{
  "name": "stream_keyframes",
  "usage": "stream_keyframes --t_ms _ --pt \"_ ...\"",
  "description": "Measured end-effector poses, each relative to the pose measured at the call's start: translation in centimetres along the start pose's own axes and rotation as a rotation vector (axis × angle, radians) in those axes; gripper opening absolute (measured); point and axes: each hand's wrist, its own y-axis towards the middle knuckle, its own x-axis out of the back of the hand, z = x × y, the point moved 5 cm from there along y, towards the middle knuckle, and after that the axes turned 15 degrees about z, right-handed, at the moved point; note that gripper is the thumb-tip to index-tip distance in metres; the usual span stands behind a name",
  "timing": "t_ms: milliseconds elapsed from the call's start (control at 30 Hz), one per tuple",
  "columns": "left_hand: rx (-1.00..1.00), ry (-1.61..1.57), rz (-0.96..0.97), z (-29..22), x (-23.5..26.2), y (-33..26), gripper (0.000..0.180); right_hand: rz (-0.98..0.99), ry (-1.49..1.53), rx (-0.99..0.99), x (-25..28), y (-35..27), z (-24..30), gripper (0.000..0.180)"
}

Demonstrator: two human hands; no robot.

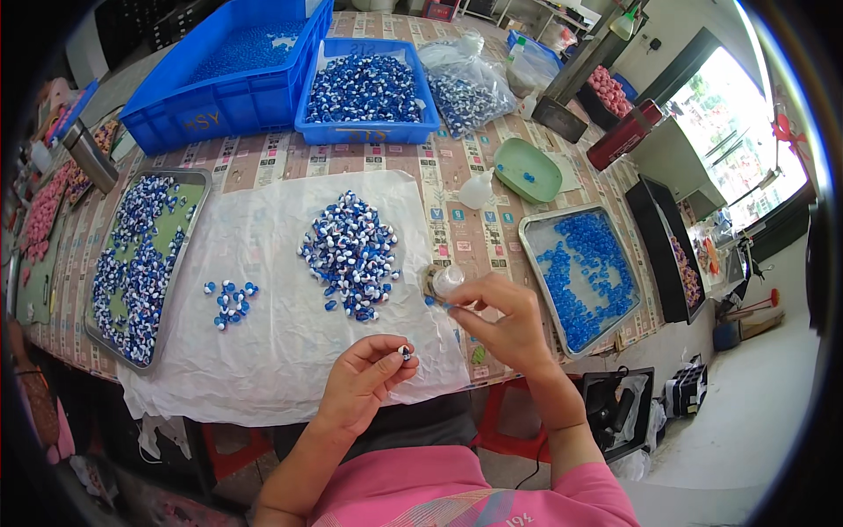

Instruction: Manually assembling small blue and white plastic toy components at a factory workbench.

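My left hand (367, 376) is closed, fingertips and thumb pinching a small blue-and-white piece (405, 351) above the near edge of the white sheet (255, 378). To its right, my right hand (505, 321) pinches a tiny blue bead (445, 305) beside a small round container with a clear, whitish top (446, 281). A heap of blue-and-white pieces (351, 250) lies on the sheet beyond my left hand. Farther left on the sheet is a small group of similar pieces (232, 303). Loose translucent blue beads fill much of a metal tray (524, 230) right of my right hand.
At the left stands a metal tray (205, 189) of blue-and-white pieces. Across the back are a large blue crate (215, 119), a shallower blue bin (369, 133) and a plastic bag (465, 83) of pieces. A green dish (527, 158), white squeeze bottle (477, 189) and red flask (623, 136) sit right.
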Motion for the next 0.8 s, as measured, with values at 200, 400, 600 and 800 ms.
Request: stream_keyframes --t_ms 200,400,600,800 --pt "0.010 -0.001 0.019 0.5 0.4 0.4 0.020 0.138 0.188 0.036 -3.2 -2.0 1.1 0.019" --pt "0.005 0.006 0.041 0.8 0.4 0.3 0.020 0.127 0.228 0.070 -4.6 -2.3 0.8 0.021" --pt "0.001 0.018 0.051 0.7 0.5 0.1 0.019 0.127 0.204 0.045 -5.0 -2.1 0.7 0.019" --pt "0.006 0.038 0.047 0.8 0.8 0.2 0.018 0.147 0.222 0.052 -4.9 -2.1 0.5 0.019"
